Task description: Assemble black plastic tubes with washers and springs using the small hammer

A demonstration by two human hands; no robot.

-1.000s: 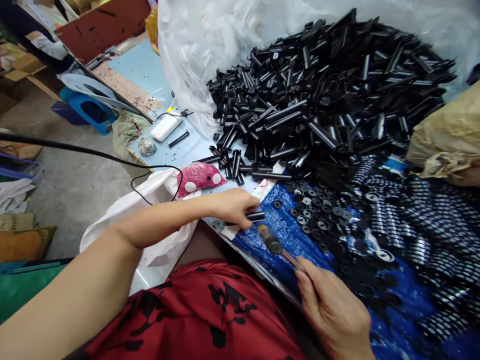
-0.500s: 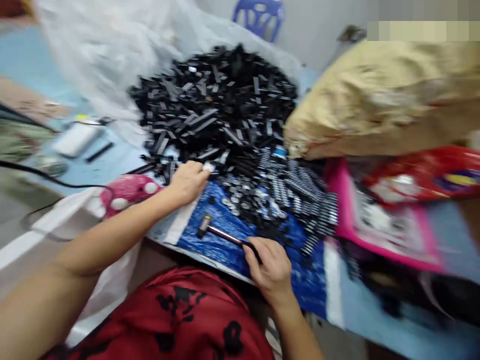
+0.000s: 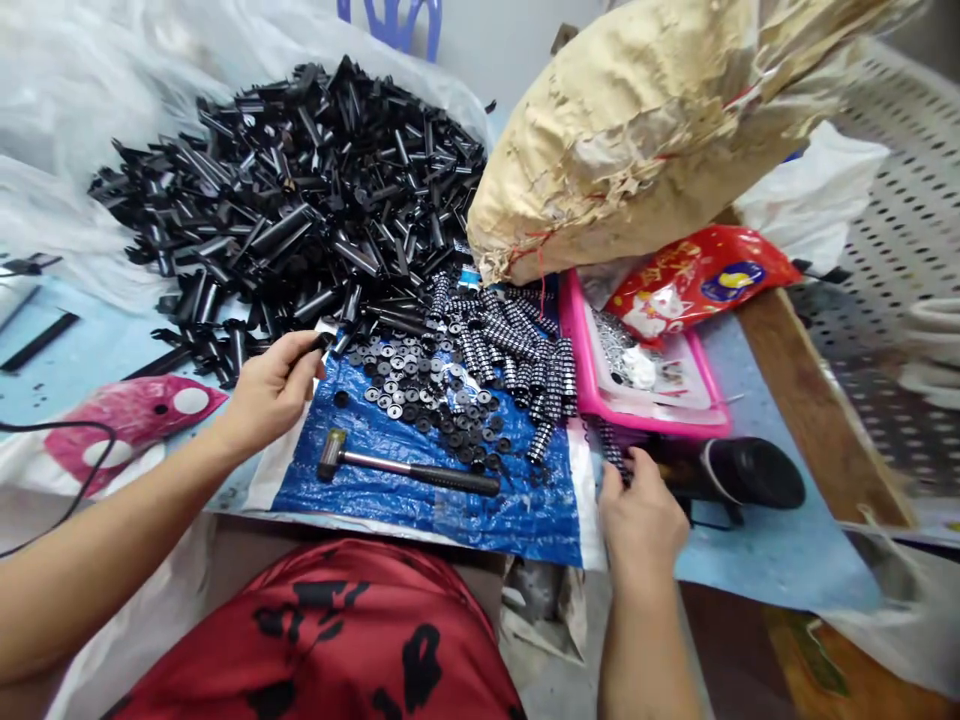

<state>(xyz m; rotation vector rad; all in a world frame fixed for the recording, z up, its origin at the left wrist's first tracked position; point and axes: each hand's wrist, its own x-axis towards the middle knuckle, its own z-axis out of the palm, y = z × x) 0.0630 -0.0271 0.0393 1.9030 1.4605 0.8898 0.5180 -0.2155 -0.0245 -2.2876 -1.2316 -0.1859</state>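
My left hand [image 3: 276, 395] is closed in a pinch on a small black part [image 3: 322, 343] at the lower edge of a big heap of black plastic pieces [image 3: 300, 200]. Only a bit of that part shows past the fingertips. Over on the right, my right hand [image 3: 646, 515] has its thumb and fingers at the end of a ridged black-and-white cylinder [image 3: 610, 442], beside the pink tray. A hammer [image 3: 412, 470] with a black grip lies on the blue sheet [image 3: 525, 530], touched by neither hand. Above it are many black discs [image 3: 405, 385] and similar ridged cylinders [image 3: 517, 345].
A pink-rimmed tray [image 3: 645, 425] holds small metal bits, with a red packet [image 3: 697, 285] over its back. A bulky tan sack [image 3: 600, 150] leans behind. A black bottle-like object [image 3: 750, 472] lies right of my right hand. A pink fish-shaped pouch [image 3: 135, 425] is at left.
My right hand has let go of the hammer, leaving it on the sheet, and moved right to the ridged cylinder. My left hand stays by the heap's edge. The view has swung right.
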